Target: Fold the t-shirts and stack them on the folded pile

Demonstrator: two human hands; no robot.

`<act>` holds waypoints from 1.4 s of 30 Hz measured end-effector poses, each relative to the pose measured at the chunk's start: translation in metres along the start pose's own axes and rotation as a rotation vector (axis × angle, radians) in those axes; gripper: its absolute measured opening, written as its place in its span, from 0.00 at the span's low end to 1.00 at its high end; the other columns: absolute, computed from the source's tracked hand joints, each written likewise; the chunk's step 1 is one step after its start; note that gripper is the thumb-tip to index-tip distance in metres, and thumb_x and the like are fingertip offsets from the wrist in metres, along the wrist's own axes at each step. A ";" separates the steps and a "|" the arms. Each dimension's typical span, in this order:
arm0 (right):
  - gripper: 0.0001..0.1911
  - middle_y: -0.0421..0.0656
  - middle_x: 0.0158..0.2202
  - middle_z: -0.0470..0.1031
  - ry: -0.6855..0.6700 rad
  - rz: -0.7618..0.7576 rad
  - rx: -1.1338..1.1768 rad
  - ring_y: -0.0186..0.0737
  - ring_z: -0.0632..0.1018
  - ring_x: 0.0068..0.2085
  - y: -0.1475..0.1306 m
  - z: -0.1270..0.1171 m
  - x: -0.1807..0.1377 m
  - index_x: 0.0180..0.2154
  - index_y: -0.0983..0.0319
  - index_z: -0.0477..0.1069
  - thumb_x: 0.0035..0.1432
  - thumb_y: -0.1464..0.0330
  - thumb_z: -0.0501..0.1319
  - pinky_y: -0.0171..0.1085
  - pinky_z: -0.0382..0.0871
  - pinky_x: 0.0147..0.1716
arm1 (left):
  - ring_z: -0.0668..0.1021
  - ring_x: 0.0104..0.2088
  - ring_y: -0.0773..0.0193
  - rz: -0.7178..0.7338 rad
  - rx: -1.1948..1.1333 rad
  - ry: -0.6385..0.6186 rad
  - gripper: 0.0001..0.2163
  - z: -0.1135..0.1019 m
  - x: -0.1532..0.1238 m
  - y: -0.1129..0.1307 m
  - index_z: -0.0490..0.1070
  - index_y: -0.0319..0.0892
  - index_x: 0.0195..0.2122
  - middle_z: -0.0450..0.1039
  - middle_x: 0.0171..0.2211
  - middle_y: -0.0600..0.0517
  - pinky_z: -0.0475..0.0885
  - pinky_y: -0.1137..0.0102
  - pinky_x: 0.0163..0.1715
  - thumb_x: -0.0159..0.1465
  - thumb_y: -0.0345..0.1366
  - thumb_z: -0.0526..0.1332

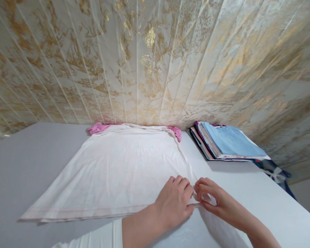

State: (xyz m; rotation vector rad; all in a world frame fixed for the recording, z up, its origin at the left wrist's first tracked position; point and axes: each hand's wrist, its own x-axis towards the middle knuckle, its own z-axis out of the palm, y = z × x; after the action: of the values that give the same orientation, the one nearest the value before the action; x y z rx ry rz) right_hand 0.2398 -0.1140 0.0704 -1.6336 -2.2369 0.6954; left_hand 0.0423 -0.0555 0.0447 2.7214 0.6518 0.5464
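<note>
A white T-shirt [119, 168] with pink sleeves lies flat on the white table [23, 162], its hem toward me. My left hand [175, 201] rests on the shirt's near right corner, fingers curled and pinching the hem edge. My right hand [213, 199] sits just beside it, thumb and fingers pinched on the same corner of fabric. The two hands almost touch. One pink sleeve [96, 128] shows at the far left and another [176, 132] at the far right, by the wall.
A stack of folded clothes [229, 141], light blue on top, lies at the right against the gold-patterned wall [155, 62]. Dark patterned fabric [274, 170] trails off the stack toward the table's right edge.
</note>
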 end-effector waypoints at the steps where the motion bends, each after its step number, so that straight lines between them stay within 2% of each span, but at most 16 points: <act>1: 0.07 0.41 0.38 0.70 -0.005 0.004 0.014 0.39 0.71 0.40 0.000 0.000 0.000 0.33 0.58 0.67 0.59 0.76 0.56 0.39 0.64 0.45 | 0.70 0.43 0.57 -0.007 -0.003 -0.003 0.09 0.000 0.000 0.000 0.67 0.42 0.37 0.70 0.42 0.51 0.65 0.64 0.42 0.63 0.40 0.64; 6: 0.07 0.41 0.40 0.70 -0.029 -0.002 0.039 0.40 0.70 0.43 -0.001 -0.002 -0.002 0.31 0.59 0.66 0.59 0.76 0.58 0.38 0.64 0.44 | 0.70 0.46 0.56 -0.029 -0.006 -0.022 0.09 0.001 0.001 0.001 0.67 0.42 0.38 0.70 0.45 0.50 0.65 0.63 0.44 0.63 0.40 0.64; 15: 0.08 0.41 0.37 0.71 -0.036 -0.046 -0.060 0.40 0.70 0.41 -0.002 -0.005 -0.004 0.30 0.58 0.66 0.60 0.75 0.58 0.41 0.62 0.47 | 0.70 0.48 0.56 -0.046 -0.004 -0.049 0.10 -0.001 0.001 0.003 0.67 0.41 0.38 0.70 0.46 0.49 0.65 0.63 0.44 0.64 0.41 0.64; 21: 0.07 0.41 0.36 0.71 -0.065 -0.004 -0.071 0.40 0.70 0.40 -0.001 -0.002 -0.004 0.31 0.58 0.69 0.62 0.72 0.58 0.42 0.62 0.48 | 0.70 0.47 0.60 0.015 -0.067 -0.025 0.06 0.003 0.001 -0.002 0.68 0.42 0.36 0.71 0.44 0.53 0.64 0.65 0.45 0.64 0.37 0.65; 25: 0.07 0.41 0.35 0.70 -0.050 0.041 -0.001 0.40 0.70 0.39 0.003 -0.006 -0.005 0.33 0.57 0.71 0.64 0.67 0.57 0.39 0.63 0.45 | 0.71 0.47 0.59 0.023 -0.118 -0.009 0.09 0.005 -0.002 -0.004 0.70 0.42 0.35 0.71 0.44 0.53 0.64 0.64 0.46 0.63 0.41 0.66; 28: 0.10 0.41 0.34 0.70 -0.009 0.089 0.074 0.39 0.71 0.39 0.007 -0.008 -0.005 0.34 0.58 0.71 0.66 0.63 0.55 0.38 0.64 0.42 | 0.71 0.47 0.61 0.024 -0.151 0.006 0.06 0.004 -0.003 -0.003 0.71 0.41 0.36 0.72 0.44 0.53 0.63 0.65 0.46 0.67 0.38 0.62; 33: 0.08 0.41 0.33 0.70 0.029 0.152 0.069 0.38 0.71 0.36 0.014 -0.006 -0.003 0.33 0.59 0.71 0.63 0.66 0.56 0.37 0.64 0.38 | 0.71 0.48 0.62 0.048 -0.178 0.029 0.05 0.007 -0.005 -0.006 0.71 0.42 0.35 0.72 0.45 0.52 0.63 0.67 0.46 0.67 0.27 0.59; 37: 0.07 0.40 0.33 0.72 -0.010 0.161 0.060 0.39 0.72 0.37 0.016 -0.006 -0.006 0.32 0.58 0.72 0.61 0.69 0.56 0.37 0.65 0.40 | 0.70 0.48 0.62 0.073 -0.170 0.028 0.05 0.008 -0.006 -0.008 0.71 0.42 0.34 0.71 0.46 0.52 0.64 0.67 0.46 0.67 0.27 0.58; 42: 0.06 0.41 0.33 0.74 -0.034 0.187 0.040 0.40 0.72 0.38 0.016 -0.009 -0.010 0.33 0.58 0.73 0.59 0.69 0.57 0.38 0.66 0.41 | 0.70 0.51 0.61 0.094 -0.121 -0.021 0.06 0.003 -0.007 -0.008 0.72 0.43 0.39 0.70 0.51 0.51 0.64 0.66 0.48 0.69 0.29 0.56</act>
State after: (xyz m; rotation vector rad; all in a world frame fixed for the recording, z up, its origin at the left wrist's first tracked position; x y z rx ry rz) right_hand 0.2602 -0.1181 0.0696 -1.8405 -2.0967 0.8140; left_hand 0.0351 -0.0523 0.0374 2.6507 0.4719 0.5591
